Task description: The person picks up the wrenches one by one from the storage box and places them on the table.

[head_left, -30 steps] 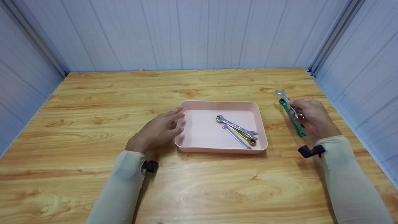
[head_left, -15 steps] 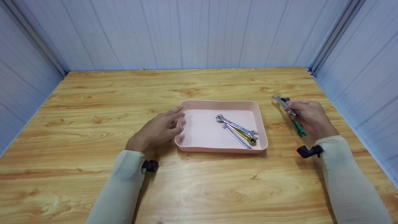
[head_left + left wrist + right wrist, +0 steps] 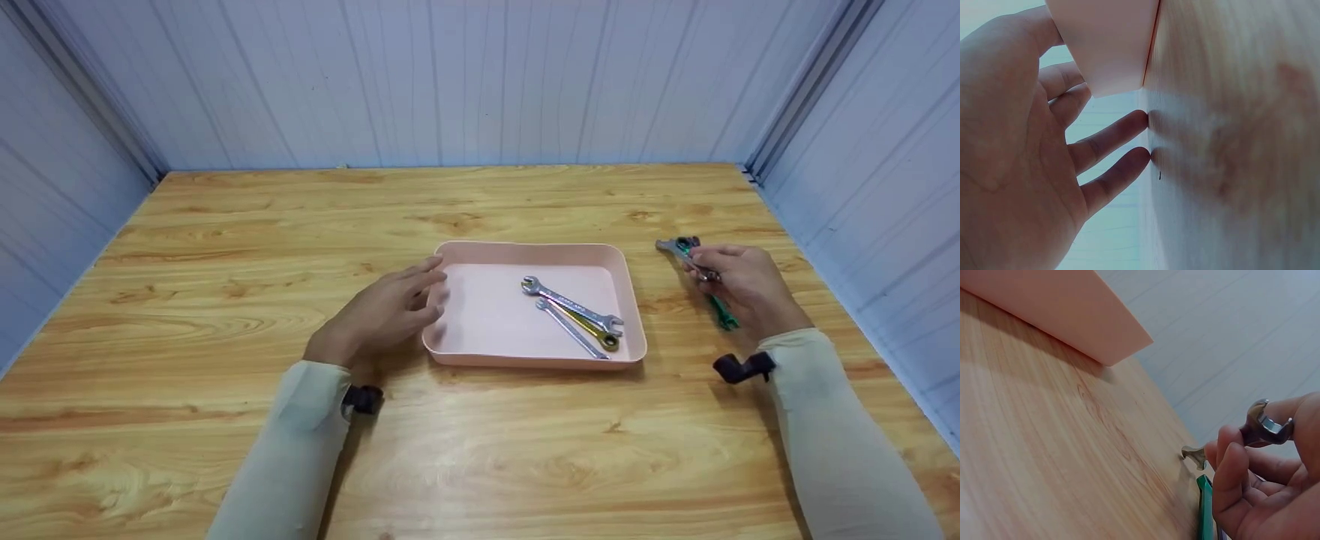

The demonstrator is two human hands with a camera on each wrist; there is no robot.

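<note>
A pink tray (image 3: 631,300) sits mid-table and holds three wrenches: a silver one (image 3: 571,304), a yellow one (image 3: 592,331) and a thin silver one (image 3: 568,328). My left hand (image 3: 427,289) lies with relaxed fingers against the tray's left rim (image 3: 1106,50), its fingertips (image 3: 1139,121) on the wood. To the right of the tray, my right hand (image 3: 709,270) pinches a small silver wrench (image 3: 679,250) just above the table. In the right wrist view the wrench's open end (image 3: 1266,426) shows between the fingers. A green wrench (image 3: 721,311) lies on the table under that hand, mostly hidden.
The wooden table (image 3: 480,450) is boxed in by pale panel walls (image 3: 480,75) at the back and both sides. The right wall stands close to my right hand. Bare wood stretches left of and in front of the tray.
My right hand has lifted the silver wrench off the green one and carried it slightly left, tilting it flatter. The left hand and the tray have not moved.
</note>
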